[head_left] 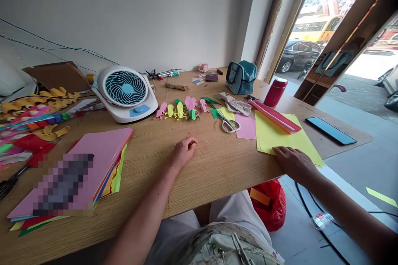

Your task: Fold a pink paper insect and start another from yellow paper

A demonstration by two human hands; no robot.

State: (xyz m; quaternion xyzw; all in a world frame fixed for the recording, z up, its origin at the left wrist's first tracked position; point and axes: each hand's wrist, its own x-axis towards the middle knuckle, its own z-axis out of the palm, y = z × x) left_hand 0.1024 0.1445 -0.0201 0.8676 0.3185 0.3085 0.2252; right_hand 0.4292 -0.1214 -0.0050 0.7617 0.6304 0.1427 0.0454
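Note:
My left hand (183, 151) rests on the bare wooden table (211, 169), fingers loosely curled, holding nothing. My right hand (294, 161) lies flat on the near corner of a yellow paper sheet (280, 134) at the table's right edge. A folded red-pink paper strip (275, 116) lies across the far side of that sheet. Scissors (228, 124) sit on a small pink sheet (246, 126) just left of the yellow one. A row of small folded paper figures (182, 111) in pink, yellow and green stands beyond my left hand.
A stack of coloured paper (93, 161) lies at the near left. A white desk fan (126, 93), a teal pouch (241, 76), a red cup (275, 92) and a dark phone (331, 130) stand farther back. Craft scraps crowd the left edge. A red bag (270, 203) lies under the table.

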